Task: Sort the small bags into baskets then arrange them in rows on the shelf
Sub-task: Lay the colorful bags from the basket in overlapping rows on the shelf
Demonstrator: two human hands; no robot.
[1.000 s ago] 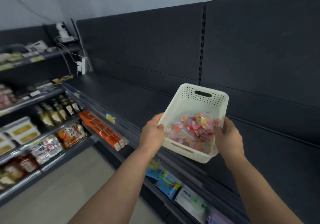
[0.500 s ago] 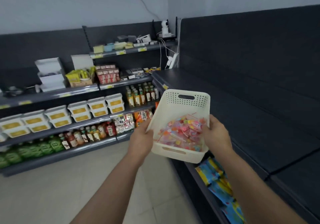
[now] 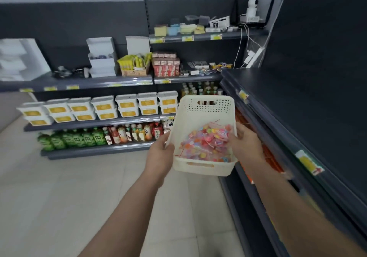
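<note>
We hold the white perforated basket (image 3: 206, 116) in mid-air, just off the front edge of the dark shelf (image 3: 297, 102), our left hand (image 3: 159, 153) gripping its left rim, our right hand (image 3: 245, 143) curled over its right rim. Small clear bags of bright sweets (image 3: 206, 144) lie heaped at its near end. It looks light and stiff to us; the slick bags may slide, so both long rims suit best

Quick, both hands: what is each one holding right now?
Left hand: grips the basket by its left rim.
Right hand: grips the basket's right rim, next to the bags.
</note>
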